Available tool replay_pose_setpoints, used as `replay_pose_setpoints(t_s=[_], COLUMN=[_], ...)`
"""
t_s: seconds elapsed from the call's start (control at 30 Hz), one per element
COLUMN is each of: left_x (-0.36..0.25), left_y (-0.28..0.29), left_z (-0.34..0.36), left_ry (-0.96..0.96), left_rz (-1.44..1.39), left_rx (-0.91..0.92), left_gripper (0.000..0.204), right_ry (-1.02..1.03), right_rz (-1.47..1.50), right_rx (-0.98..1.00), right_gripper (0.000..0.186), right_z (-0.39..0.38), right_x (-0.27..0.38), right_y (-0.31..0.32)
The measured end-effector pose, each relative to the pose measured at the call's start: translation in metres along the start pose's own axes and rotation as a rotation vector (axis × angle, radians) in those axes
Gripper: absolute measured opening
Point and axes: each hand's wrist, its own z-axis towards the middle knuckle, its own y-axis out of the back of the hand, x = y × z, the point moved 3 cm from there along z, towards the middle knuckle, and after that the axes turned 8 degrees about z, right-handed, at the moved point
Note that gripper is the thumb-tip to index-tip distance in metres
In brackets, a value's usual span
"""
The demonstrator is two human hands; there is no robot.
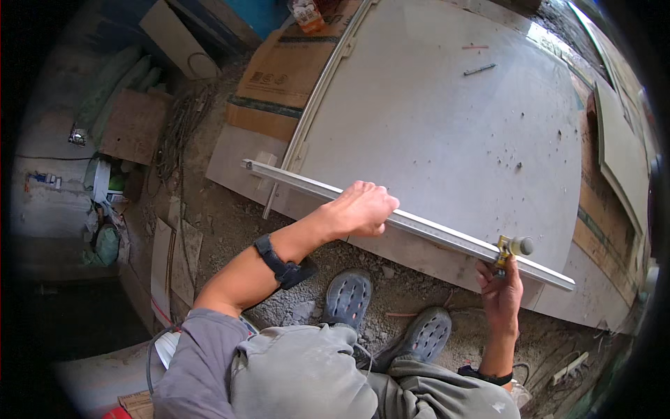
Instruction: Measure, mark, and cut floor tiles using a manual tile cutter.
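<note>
A long silver metal rail [447,232] lies aslant across the near end of a large pale grey slab [447,126], which looks like a tile. My left hand [359,208] is closed round the rail near its middle, the fingers curled over it. Toward the rail's right end sits a yellow fitting with a round grey knob [518,246]. My right hand [500,290] grips this fitting from the near side, its thumb up against it; part of the fingers is hidden.
Along the slab's left edge runs a second metal rail [317,98] with clips. A pen [479,70] and dark crumbs lie on the slab. Flattened cardboard [269,78] shows at left, more slabs [620,160] at right. My clogs [349,297] stand on rubble-strewn ground.
</note>
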Motion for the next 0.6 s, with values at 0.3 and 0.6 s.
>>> replay_pose_setpoints(t_s=[0.3, 0.6], left_x=[0.016, -0.082], left_y=[-0.032, -0.001], left_z=[-0.009, 0.038], left_ry=[0.05, -0.227], left_rz=[-0.018, -0.422], left_rx=[0.056, -0.189], left_gripper=[0.018, 0.033], right_ry=[-0.096, -0.105], right_rz=[-0.017, -0.039], right_rx=[-0.004, 0.044], right_gripper=[0.039, 0.039], right_z=[0.006, 0.002], right_x=[-0.026, -0.027], right_y=[-0.005, -0.022])
